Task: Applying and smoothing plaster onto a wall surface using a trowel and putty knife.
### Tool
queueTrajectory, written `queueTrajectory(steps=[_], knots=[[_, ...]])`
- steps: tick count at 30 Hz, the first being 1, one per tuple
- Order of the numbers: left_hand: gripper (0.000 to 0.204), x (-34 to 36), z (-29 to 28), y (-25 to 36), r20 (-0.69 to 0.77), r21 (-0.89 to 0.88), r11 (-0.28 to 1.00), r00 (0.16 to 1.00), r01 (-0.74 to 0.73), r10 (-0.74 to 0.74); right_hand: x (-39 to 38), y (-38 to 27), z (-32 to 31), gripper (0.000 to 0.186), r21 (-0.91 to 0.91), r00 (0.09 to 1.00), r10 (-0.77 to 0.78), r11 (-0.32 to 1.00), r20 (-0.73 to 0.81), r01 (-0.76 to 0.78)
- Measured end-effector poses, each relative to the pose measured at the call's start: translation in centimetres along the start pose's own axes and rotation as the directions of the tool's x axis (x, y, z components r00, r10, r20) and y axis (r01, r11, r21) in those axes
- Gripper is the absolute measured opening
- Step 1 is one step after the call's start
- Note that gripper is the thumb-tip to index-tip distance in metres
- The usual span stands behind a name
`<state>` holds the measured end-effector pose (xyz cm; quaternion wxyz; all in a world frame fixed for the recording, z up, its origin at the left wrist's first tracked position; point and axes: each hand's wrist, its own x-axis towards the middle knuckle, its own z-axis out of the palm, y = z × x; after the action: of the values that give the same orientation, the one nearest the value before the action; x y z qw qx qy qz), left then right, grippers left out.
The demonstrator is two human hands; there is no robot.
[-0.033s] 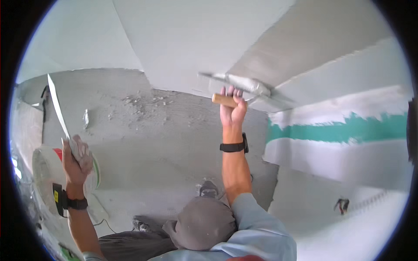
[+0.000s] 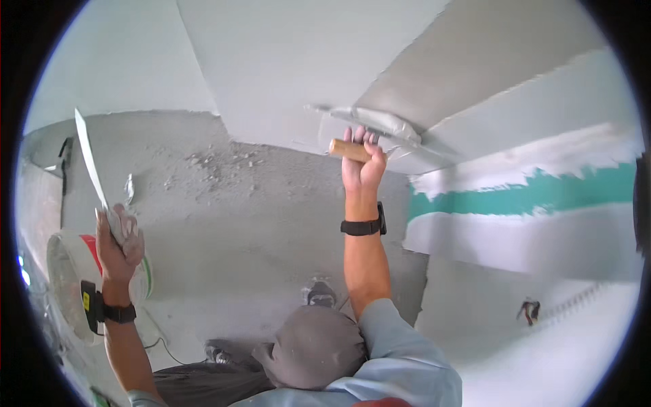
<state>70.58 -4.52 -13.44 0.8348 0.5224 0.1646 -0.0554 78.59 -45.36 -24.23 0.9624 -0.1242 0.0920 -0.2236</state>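
My right hand (image 2: pixel 364 163) is closed round the wooden handle of a plastering trowel (image 2: pixel 350 150). Its flat blade lies along the pale wall (image 2: pixel 278 74), close to the corner. A thick roll of white plaster (image 2: pixel 388 124) shows along the blade's far side. Off to the left, my left hand (image 2: pixel 119 242) grips a putty knife (image 2: pixel 89 156). The long, thin blade points away from me and is seen nearly edge-on. White smears cover the fingers of that hand. A white bucket (image 2: pixel 71 252) with red and green markings stands below it, partly hidden by my wrist.
Crumbs of debris (image 2: pixel 224 163) litter the grey floor near the wall's foot. On the right, a wall carries a green band (image 2: pixel 488 198) between white plastered areas. A cable (image 2: pixel 166 347) lies near my feet. A small dark-and-red item (image 2: pixel 529 311) appears at lower right.
The trowel has shifted slightly along the wall, and its blade is less blurred. The whole view has turned a little. Both hands keep their holds.
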Motion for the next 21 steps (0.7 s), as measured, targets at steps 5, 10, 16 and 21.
queueTrajectory(steps=[5, 10, 16, 21], knots=[[0.039, 1.7, -0.3, -0.5, 0.286, -0.136, 0.990, 0.955, -0.039, 0.077, 0.0, -3.3, 13.9, 0.029, 0.012, 0.991, -0.125, 0.992, -0.053, 0.126], [0.039, 0.8, 0.9, 0.4, 0.323, -0.146, 0.980, 0.930, -0.133, 0.174, 1.2, -10.0, 28.2, 0.037, -0.169, 0.951, -0.237, 0.948, 0.196, 0.271], [0.040, 0.9, -2.0, 1.3, 0.336, -0.144, 0.965, 0.906, -0.221, 0.258, -3.1, -11.5, 40.7, 0.025, -0.153, 0.900, -0.264, 0.931, 0.347, 0.332], [0.041, 0.6, -3.5, 2.0, 0.279, -0.130, 0.948, 0.907, -0.292, 0.317, -1.8, -10.3, 29.9, 0.022, -0.165, 0.678, -0.100, 0.935, 0.728, 0.315]])
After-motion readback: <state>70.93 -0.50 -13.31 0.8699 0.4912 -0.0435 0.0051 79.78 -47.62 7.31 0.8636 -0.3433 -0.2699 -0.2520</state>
